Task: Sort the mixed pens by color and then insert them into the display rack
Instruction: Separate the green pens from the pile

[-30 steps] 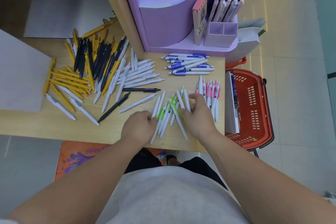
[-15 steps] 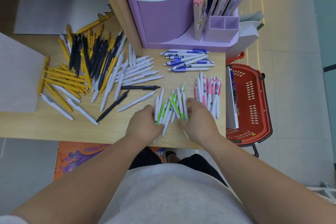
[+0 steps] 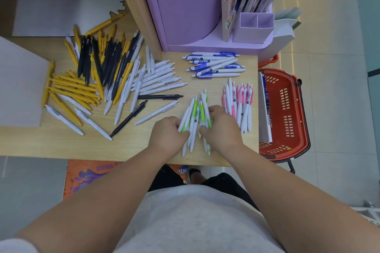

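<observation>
Here, I am seeing the bunch of white plastic pens with green clips (image 3: 195,115) lying near the front edge of the light wooden desk (image 3: 133,146), pressed between both hands. The left hand (image 3: 167,135) is curling round the bunch's left side; the right hand (image 3: 221,128) is gripping the right side, seemingly pinching a few pens. The lilac curved display rack (image 3: 185,16) is standing at the desk's back right corner.

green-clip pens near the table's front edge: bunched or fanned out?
Bunched. The left hand and right hand grip the green pens from both sides, barrels pressed together nearly parallel on the table.
</observation>
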`<action>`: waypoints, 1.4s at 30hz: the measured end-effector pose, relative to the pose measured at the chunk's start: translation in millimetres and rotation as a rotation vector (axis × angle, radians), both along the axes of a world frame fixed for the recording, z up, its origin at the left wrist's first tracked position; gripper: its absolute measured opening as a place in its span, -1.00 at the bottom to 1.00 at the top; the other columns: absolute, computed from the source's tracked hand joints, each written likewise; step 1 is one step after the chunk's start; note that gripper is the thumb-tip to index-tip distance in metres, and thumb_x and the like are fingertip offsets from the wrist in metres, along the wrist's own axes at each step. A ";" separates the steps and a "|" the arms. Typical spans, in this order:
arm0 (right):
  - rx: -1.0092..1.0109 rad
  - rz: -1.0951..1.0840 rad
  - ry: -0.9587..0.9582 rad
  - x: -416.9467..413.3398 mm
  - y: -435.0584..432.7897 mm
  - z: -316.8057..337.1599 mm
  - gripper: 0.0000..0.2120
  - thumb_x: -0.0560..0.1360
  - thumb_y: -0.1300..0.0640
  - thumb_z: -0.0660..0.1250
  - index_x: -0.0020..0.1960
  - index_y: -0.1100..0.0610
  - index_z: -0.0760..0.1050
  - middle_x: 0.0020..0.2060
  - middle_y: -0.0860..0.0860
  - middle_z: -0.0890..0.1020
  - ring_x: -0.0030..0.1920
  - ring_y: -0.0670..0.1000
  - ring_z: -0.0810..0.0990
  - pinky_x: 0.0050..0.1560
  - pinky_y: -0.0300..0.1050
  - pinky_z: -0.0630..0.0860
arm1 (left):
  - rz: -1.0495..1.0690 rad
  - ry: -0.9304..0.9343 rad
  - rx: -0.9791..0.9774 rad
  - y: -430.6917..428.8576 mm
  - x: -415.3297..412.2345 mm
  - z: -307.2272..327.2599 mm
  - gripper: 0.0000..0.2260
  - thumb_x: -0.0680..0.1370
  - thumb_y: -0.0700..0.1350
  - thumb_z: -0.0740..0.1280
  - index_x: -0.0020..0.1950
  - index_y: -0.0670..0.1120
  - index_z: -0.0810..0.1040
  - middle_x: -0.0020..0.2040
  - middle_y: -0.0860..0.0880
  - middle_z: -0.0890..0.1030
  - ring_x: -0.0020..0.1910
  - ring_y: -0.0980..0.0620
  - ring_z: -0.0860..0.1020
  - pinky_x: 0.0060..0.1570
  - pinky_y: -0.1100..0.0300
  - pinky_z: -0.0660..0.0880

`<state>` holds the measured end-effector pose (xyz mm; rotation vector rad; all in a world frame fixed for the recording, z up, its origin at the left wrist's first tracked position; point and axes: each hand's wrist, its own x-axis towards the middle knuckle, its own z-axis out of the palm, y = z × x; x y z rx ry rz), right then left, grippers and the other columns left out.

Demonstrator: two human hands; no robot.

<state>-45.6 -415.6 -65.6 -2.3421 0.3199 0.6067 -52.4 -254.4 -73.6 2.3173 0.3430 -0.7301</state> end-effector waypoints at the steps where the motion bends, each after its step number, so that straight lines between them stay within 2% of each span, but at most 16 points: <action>1: 0.043 -0.030 -0.013 1.0 0.0 -0.3 -0.56 0.47 0.13 0.44 0.32 0.08 0.43 -0.02 -0.01 0.63 -0.13 -0.04 0.55 -0.16 -0.19 0.45 | 0.035 -0.010 -0.035 -0.1 0.7 0.2 -0.94 0.50 -0.08 0.44 -0.14 -0.04 0.61 -0.26 0.00 0.65 -0.25 0.02 0.63 -0.23 0.15 0.55; 3: 0.095 -0.052 -0.043 3.4 0.3 -0.4 -0.54 0.47 0.12 0.45 0.33 0.09 0.45 0.03 0.02 0.65 -0.10 -0.06 0.53 -0.13 -0.22 0.40 | 0.095 -0.017 -0.097 -1.8 3.7 1.4 -0.92 0.53 -0.03 0.42 -0.14 0.01 0.61 -0.25 0.01 0.65 -0.25 0.03 0.64 -0.16 0.09 0.59; 5: 0.101 -0.040 -0.044 5.5 1.0 0.3 -0.55 0.48 0.07 0.46 0.33 0.09 0.46 0.03 0.05 0.65 -0.10 -0.07 0.52 -0.13 -0.22 0.38 | 0.106 -0.010 -0.091 -3.6 7.4 2.5 -0.87 0.57 0.01 0.37 -0.11 -0.01 0.61 -0.25 0.01 0.64 -0.25 0.07 0.61 -0.18 0.13 0.57; 7: 0.068 -0.025 -0.039 6.1 1.0 1.8 -0.59 0.49 -0.01 0.45 0.28 0.09 0.51 -0.04 0.02 0.63 -0.09 -0.05 0.53 -0.12 -0.20 0.39 | 0.064 -0.003 -0.037 -4.1 10.8 4.6 -0.82 0.61 0.00 0.29 -0.09 -0.04 0.62 -0.23 0.00 0.64 -0.24 0.07 0.58 -0.22 0.19 0.50; 9: 0.028 -0.026 -0.050 6.8 -0.2 4.0 -0.66 0.52 -0.04 0.42 0.21 0.11 0.57 -0.12 -0.01 0.63 -0.07 -0.02 0.58 -0.08 -0.20 0.43 | 0.009 -0.012 0.010 -2.4 13.1 5.5 -0.79 0.62 -0.04 0.26 -0.07 -0.08 0.64 -0.21 -0.01 0.66 -0.21 0.01 0.59 -0.21 0.15 0.50; 11: 0.011 -0.037 -0.048 8.2 -2.1 5.3 -0.70 0.54 -0.01 0.40 0.20 0.13 0.59 -0.12 -0.01 0.65 -0.05 -0.01 0.62 -0.06 -0.23 0.43 | -0.024 -0.014 0.039 0.7 14.3 5.1 -0.86 0.59 -0.04 0.31 -0.04 -0.04 0.63 -0.15 0.06 0.66 -0.14 0.06 0.59 -0.16 0.19 0.48; 13: 0.016 -0.046 -0.022 9.1 -3.9 6.7 -0.66 0.53 0.02 0.41 0.26 0.11 0.54 -0.17 -0.05 0.63 -0.13 -0.03 0.59 -0.10 -0.22 0.43 | -0.004 0.003 0.026 3.4 14.8 2.4 -0.97 0.55 -0.06 0.38 -0.05 0.03 0.60 -0.14 0.12 0.63 -0.10 0.10 0.59 -0.17 0.24 0.43; 15: 0.028 -0.051 0.008 8.3 -4.5 7.3 -0.60 0.53 0.05 0.42 0.33 0.08 0.47 -0.22 -0.09 0.59 -0.17 -0.05 0.56 -0.12 -0.19 0.45 | 0.029 0.013 0.006 4.4 13.3 -0.1 -0.95 0.51 -0.07 0.42 -0.06 0.03 0.59 -0.16 0.12 0.64 -0.12 0.08 0.62 -0.16 0.22 0.48; 19: -0.016 -0.030 0.015 2.4 -2.5 7.6 -0.66 0.54 0.08 0.39 0.28 0.12 0.50 -0.11 -0.04 0.61 -0.10 -0.02 0.57 -0.10 -0.16 0.47 | 0.083 -0.002 -0.052 4.2 10.4 -4.1 -0.86 0.50 -0.08 0.43 0.04 0.03 0.58 -0.11 0.09 0.66 -0.11 0.04 0.64 -0.04 0.12 0.56; 23: -0.070 -0.046 -0.010 -6.7 -3.1 9.9 -0.74 0.53 0.03 0.38 0.17 0.12 0.57 -0.10 -0.03 0.64 -0.06 0.01 0.61 -0.02 -0.05 0.57 | 0.041 -0.068 -0.073 -1.0 11.4 -4.2 -0.76 0.51 -0.14 0.41 0.18 0.01 0.58 -0.17 0.08 0.63 -0.16 0.14 0.59 -0.14 0.21 0.49; 28: -0.076 -0.039 -0.048 -14.8 -6.9 13.2 -0.65 0.52 0.01 0.38 0.26 0.12 0.52 0.00 0.00 0.60 -0.03 0.01 0.56 -0.03 -0.08 0.53 | 0.044 -0.124 -0.093 -8.5 16.1 -3.7 -0.74 0.53 -0.18 0.38 0.21 0.00 0.59 -0.19 0.06 0.60 -0.20 0.13 0.56 -0.25 0.35 0.39; 32: -0.036 -0.053 -0.051 -17.1 -8.7 13.5 -0.60 0.51 0.01 0.40 0.30 0.11 0.48 0.12 0.03 0.55 -0.01 0.03 0.58 0.03 -0.04 0.55 | 0.039 -0.195 -0.036 -10.2 15.4 0.5 -0.79 0.53 -0.17 0.38 0.17 -0.05 0.60 -0.21 -0.01 0.58 -0.20 0.03 0.54 -0.23 0.21 0.43; 35: -0.013 -0.051 -0.036 -17.9 -9.0 14.0 -0.60 0.51 0.01 0.41 0.29 0.12 0.48 0.12 0.05 0.53 -0.02 0.05 0.59 0.05 0.00 0.55 | 0.068 -0.182 -0.054 -9.2 10.6 2.7 -0.78 0.55 -0.18 0.36 0.18 -0.03 0.61 -0.21 -0.03 0.61 -0.20 0.02 0.57 -0.21 0.19 0.47; 38: -0.015 -0.040 -0.015 -18.9 -9.6 13.8 -0.59 0.52 -0.01 0.40 0.29 0.15 0.49 0.12 0.06 0.54 -0.01 0.05 0.58 0.06 -0.01 0.54 | 0.047 -0.164 -0.108 -9.2 7.5 1.4 -0.69 0.54 -0.22 0.34 0.26 0.00 0.60 -0.19 -0.02 0.62 -0.18 0.02 0.58 -0.09 0.15 0.52; 42: -0.038 -0.028 -0.004 -17.1 -12.8 15.0 -0.64 0.52 -0.04 0.39 0.23 0.14 0.52 0.07 0.05 0.55 -0.02 0.04 0.56 0.03 -0.04 0.53 | 0.022 -0.141 -0.156 -11.5 7.6 -1.0 -0.66 0.52 -0.28 0.33 0.24 0.02 0.61 -0.16 -0.06 0.64 -0.17 -0.01 0.59 -0.07 0.13 0.55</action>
